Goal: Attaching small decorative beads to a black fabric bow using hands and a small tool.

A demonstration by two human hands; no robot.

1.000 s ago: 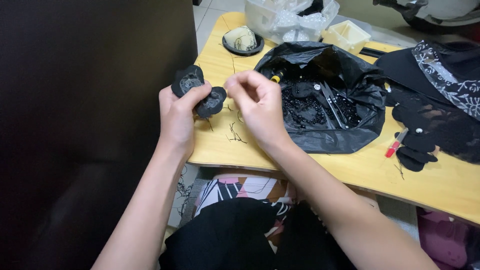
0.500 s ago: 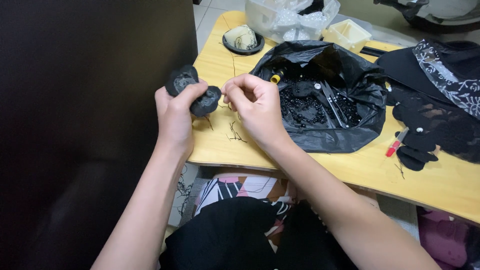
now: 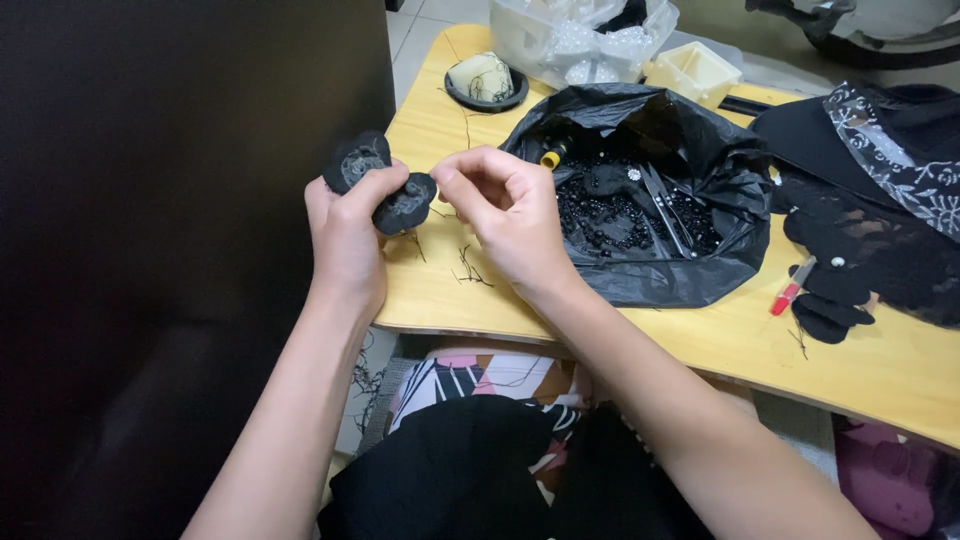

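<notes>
Small yellow wooden tabletop (image 3: 700,345), black bag of beads (image 3: 640,210) sitting mid-table. Near the left edge, the left hand (image 3: 345,235) is pinching a black lace flower piece (image 3: 385,185) while the right hand (image 3: 505,215) is pressing fingertips together, probably on a needle or thread, can't tell. I'd be keeping that thread taut and stitches small.

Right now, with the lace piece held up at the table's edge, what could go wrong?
The left hand holds the black lace piece past the table edge, so a loosened grip may drop it to the floor. The right hand sits beside the open black bag of beads; a nudge could spill them.
</notes>
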